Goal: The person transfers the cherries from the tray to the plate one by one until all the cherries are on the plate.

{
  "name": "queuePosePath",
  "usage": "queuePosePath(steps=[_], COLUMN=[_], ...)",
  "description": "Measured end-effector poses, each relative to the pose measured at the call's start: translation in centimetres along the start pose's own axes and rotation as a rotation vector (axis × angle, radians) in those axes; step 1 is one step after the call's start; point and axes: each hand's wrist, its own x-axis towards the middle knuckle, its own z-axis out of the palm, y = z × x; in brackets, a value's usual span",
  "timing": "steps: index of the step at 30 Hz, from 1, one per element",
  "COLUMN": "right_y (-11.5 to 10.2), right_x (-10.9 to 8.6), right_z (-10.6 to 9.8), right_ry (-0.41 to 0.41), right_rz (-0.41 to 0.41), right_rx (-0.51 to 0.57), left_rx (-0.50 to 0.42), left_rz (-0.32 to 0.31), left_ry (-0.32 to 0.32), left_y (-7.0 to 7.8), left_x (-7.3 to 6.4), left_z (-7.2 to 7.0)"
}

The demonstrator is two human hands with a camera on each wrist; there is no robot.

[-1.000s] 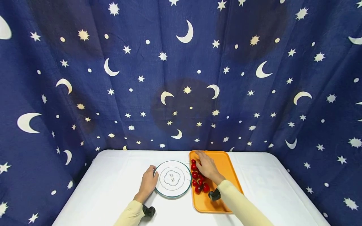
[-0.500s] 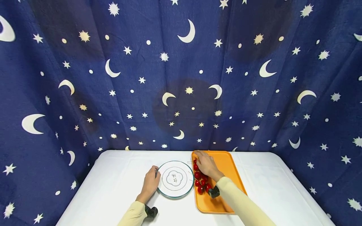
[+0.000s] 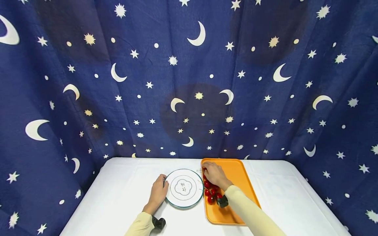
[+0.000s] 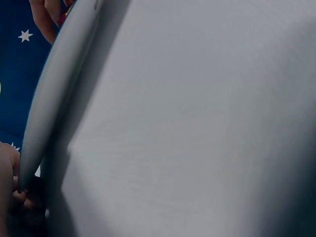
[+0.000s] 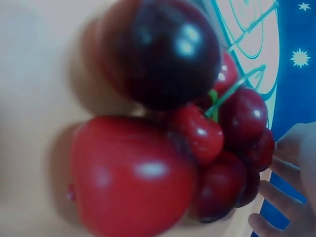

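A round white plate with a blue-green rim and a flower outline at its centre rests on the table. On its left side my left hand grips the rim, thumb over the edge; the left wrist view shows the plate nearly edge-on. Red cherries, several with stems, lie bunched along the left side of an orange tray. My right hand reaches over the far end of the bunch. Its spread fingers come down just beyond the cherries, and part of the bunch is hidden beneath.
The tray stands close to the right of the plate. A white cloth covers the table. Behind and around it hangs a dark blue curtain with moons and stars. Each wrist carries a black device.
My right hand has shifted slightly toward me and left over the tray, covering the farthest cherry more. The left hand stays at the plate's rim. The head view has turned a little.
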Motion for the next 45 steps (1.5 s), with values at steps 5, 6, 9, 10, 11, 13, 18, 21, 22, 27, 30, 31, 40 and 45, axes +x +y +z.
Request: queuePosePath(steps=[5, 6, 9, 10, 11, 13, 18, 21, 22, 27, 30, 31, 40, 45], right_y=[0.2, 0.3, 0.3, 0.3, 0.2, 0.2, -0.1, -0.2, -0.3, -0.4, -0.5, -0.5, -0.4, -0.4], right_x=[0.0, 0.1, 0.1, 0.1, 0.1, 0.0, -0.2, -0.4, -0.3, -0.5, -0.7, -0.7, -0.7, -0.6], right_z=[0.4, 0.5, 0.6, 0.6, 0.6, 0.7, 1.0, 1.2, 1.2, 1.4, 1.6, 1.6, 1.9, 2.0], right_ry=[-0.007, -0.011, -0.021, -0.018, -0.011, 0.006, 0.04, 0.044, 0.042, 0.017, 0.009, 0.009, -0.031, -0.038], right_rz=[0.001, 0.006, 0.027, 0.03, 0.028, 0.01, -0.077, -0.098, -0.1, -0.102, -0.116, -0.12, -0.089, -0.097], right_rx=[0.016, 0.016, 0.014, 0.013, 0.013, 0.026, 0.055, 0.066, 0.066, 0.05, 0.041, 0.041, 0.055, 0.053], left_rx=[0.028, 0.034, 0.042, 0.043, 0.044, 0.044, 0.044, 0.048, 0.051, 0.05, 0.05, 0.049, 0.054, 0.053], left_rz=[0.018, 0.022, 0.03, 0.033, 0.029, 0.023, 0.017, 0.02, 0.02, 0.014, 0.016, 0.016, 0.041, 0.038], left_ry=[0.015, 0.018, 0.018, 0.019, 0.017, 0.012, 0.003, 0.002, 0.0, -0.003, 0.001, 0.003, 0.034, 0.029], left_y=[-0.1, 0.0, 0.0, 0.1, 0.1, 0.2, 0.2, 0.1, 0.0, 0.1, 0.1, 0.1, 0.1, 0.2], left_x=[-0.2, -0.2, -0.2, -0.1, -0.1, -0.2, -0.3, -0.3, -0.3, -0.5, -0.6, -0.6, -0.5, -0.7], left_z=[0.1, 0.1, 0.1, 0.2, 0.2, 0.3, 0.4, 0.4, 0.4, 0.3, 0.2, 0.3, 0.4, 0.4])
